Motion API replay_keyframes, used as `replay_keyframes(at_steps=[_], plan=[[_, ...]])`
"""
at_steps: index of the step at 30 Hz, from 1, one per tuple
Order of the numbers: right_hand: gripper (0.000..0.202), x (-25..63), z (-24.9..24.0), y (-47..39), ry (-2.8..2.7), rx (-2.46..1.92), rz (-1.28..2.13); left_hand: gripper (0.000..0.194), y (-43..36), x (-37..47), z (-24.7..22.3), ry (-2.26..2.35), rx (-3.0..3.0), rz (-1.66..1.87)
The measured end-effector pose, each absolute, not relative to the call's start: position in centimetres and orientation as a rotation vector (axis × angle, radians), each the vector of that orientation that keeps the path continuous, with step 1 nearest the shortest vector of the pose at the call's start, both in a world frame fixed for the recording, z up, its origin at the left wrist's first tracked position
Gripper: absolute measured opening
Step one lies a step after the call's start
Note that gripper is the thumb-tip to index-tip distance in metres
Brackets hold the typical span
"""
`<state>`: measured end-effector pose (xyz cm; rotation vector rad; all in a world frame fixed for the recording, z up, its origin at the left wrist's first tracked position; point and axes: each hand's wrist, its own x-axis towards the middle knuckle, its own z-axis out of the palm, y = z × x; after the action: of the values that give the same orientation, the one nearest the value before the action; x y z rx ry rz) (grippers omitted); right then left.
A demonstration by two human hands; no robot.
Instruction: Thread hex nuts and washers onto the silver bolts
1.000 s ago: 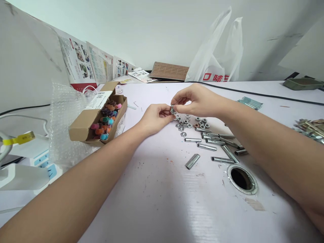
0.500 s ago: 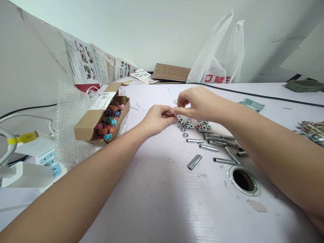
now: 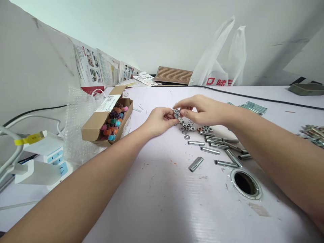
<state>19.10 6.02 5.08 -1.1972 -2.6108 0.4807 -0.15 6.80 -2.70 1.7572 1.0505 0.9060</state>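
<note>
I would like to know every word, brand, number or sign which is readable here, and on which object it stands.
"口味", in red, on the white plastic bag; the third character is partly hidden, so uncertain.
White label with codes on the cardboard box: too small to read.
Printed wall sheets and loose papers: too small.
Yellow tag: too blurred.

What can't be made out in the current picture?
All head view:
Small silvery metal piece: lower part hidden by the left hand.
Right hand: its contact with that piece, too small to tell.
Brass-and-silver metal pile: cut by right edge.
Round metal-rimmed hole: depth lost in darkness.
</note>
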Motion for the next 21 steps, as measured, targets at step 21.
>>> replay_keyframes(at_steps=[21], plan=[[0.052, 19.43, 5.1, 5.47, -2.425, -1.296, 0.808, 0.018, 6.89, -0.34, -2.72, 1.124, 1.97, 0.893]])
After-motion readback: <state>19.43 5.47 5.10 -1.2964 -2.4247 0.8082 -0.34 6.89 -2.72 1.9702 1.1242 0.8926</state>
